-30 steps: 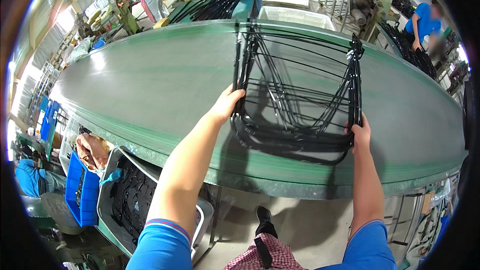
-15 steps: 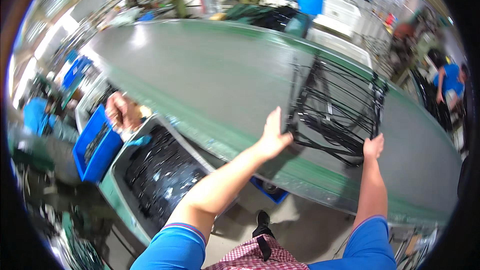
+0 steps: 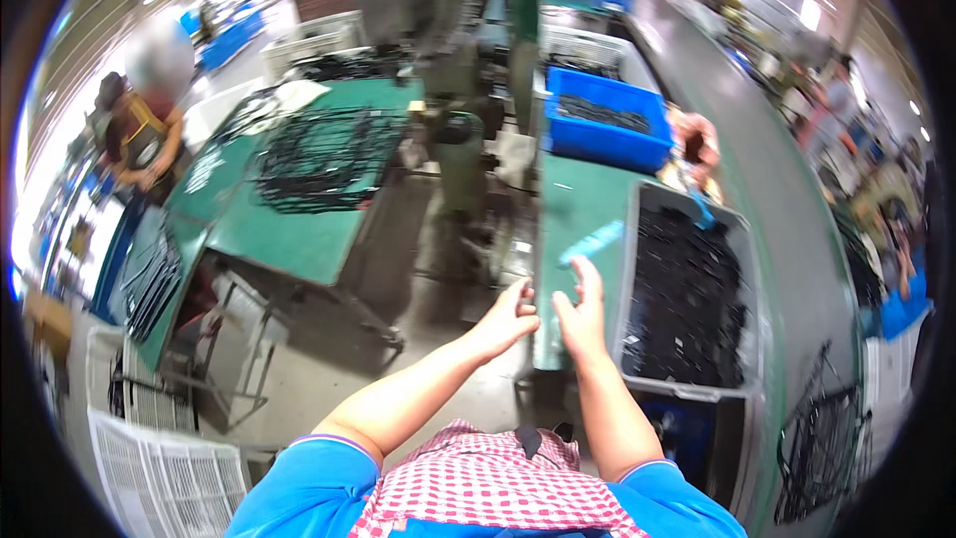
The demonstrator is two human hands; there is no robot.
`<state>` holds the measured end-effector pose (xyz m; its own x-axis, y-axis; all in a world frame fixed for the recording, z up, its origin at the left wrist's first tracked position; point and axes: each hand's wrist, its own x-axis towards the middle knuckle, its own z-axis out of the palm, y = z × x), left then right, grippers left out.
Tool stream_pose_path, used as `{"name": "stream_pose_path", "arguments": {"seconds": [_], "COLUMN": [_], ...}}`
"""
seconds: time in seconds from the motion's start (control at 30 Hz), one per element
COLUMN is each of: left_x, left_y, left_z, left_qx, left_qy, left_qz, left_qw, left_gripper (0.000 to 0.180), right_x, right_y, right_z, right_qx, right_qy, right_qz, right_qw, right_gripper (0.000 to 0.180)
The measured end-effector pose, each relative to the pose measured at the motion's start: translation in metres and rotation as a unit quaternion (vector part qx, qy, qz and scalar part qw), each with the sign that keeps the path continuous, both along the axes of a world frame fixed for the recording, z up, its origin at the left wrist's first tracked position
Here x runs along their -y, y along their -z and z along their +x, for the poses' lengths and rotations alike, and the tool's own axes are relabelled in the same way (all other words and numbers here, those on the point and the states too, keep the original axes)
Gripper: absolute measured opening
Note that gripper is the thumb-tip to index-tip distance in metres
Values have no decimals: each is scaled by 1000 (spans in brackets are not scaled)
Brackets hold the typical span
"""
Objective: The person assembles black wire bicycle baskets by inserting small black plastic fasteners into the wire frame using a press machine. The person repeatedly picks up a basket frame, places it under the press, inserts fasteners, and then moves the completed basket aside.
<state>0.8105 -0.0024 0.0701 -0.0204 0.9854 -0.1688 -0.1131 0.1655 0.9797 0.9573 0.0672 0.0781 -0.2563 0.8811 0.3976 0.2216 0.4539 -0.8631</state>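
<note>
Two bare hands are shown in the head view, both empty. The left hand is held beside the edge of a green counter, its grip loosely curled and part-spread. The right hand's grip is spread above the counter. A light-blue strip is laid just beyond its fingertips; whether it is touched cannot be told. Black pieces are held in a grey bin to the right.

Got my left forearm and right forearm both stuck out in front, angling inward. My left hand is loosely curled, my right hand has its fingers pointing ahead, thumb kinda spread, and they're close but not touching.
</note>
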Motion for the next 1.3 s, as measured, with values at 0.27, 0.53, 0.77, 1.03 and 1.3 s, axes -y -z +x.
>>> {"name": "stream_pose_path", "arguments": {"seconds": [0.27, 0.53, 0.77, 1.03, 1.3], "left_x": [94, 86, 24, 4, 87], "left_y": [17, 60, 91, 24, -149], "left_z": [-287, -571, -734, -734, -617], "left_qx": [38, 194, 196, 33, 199], "left_qy": [-381, -598, -687, -679, -333], "left_qz": [-47, -11, -59, 98, 401], "left_qw": [923, 778, 697, 727, 830], "left_gripper": [76, 43, 66, 22, 49], "right_x": [18, -85, -166, -172, -125], "right_y": [16, 45, 111, 55, 17], "right_z": [-286, -518, -655, -680, -583], "right_qx": [-74, -180, -142, -151, -242], "right_qy": [-387, -335, -203, -177, -388], "right_qz": [-280, -465, -542, -551, -482], "right_qw": [876, 799, 803, 801, 747], "right_gripper": [48, 72, 79, 25, 12]}}
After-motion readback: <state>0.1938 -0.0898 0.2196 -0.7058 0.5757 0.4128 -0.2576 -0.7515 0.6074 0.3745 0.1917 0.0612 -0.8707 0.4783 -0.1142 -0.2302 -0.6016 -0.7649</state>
